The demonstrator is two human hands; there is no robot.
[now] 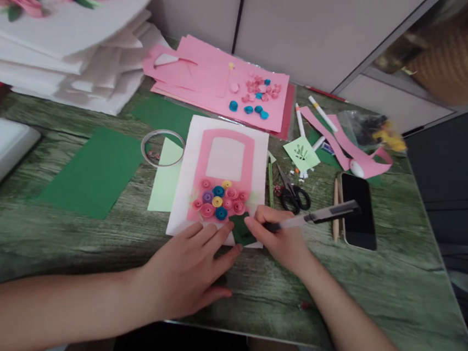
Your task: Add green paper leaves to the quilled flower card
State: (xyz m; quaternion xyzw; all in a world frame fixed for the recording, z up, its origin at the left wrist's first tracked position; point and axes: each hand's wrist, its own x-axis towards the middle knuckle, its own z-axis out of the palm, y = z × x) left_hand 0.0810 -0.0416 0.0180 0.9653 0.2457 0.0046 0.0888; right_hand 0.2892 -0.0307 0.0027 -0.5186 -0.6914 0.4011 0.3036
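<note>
A white card (182, 192) with a pink window frame and a cluster of rolled paper flowers (220, 199) lies on the table in front of me. My left hand (192, 268) rests flat at the card's lower edge, fingers spread, fingertips touching a small dark green paper piece (240, 228). My right hand (283, 241) is closed round a pen (321, 216), whose tip meets the green piece.
Scissors (293, 195), a green pencil (270, 182), a black phone (358, 210), a tape roll (162, 147), green sheets (94, 170), pink sheets (210, 82) with loose paper coils, markers (321, 113) and a stack of white boards (64, 49) surround the card.
</note>
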